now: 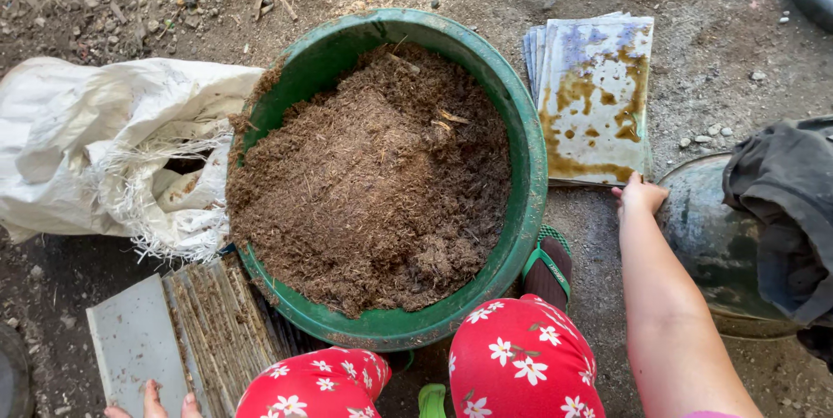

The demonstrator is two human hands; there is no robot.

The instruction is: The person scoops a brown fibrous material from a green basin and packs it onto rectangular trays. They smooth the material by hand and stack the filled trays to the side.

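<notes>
A large green basin (527, 166) sits on the dirt ground, filled with brown fibrous material (373, 175). My right hand (640, 195) reaches out to the near edge of a stack of stained square sheets (594, 97), fingers on the bottom corner. My left hand (154, 402) shows only its fingertips at the bottom edge, resting on the near end of a stack of flat grey sheets (139, 340) with a ridged, dirt-covered tray (221, 322) beside them. My knees in red flowered trousers (521, 366) are just below the basin.
A white woven sack (95, 140) lies open at the left of the basin. A dark metal vessel (716, 244) with a grey cloth (785, 201) draped over it stands at the right. Green sandals (548, 266) are under my foot. Small stones lie scattered at the top.
</notes>
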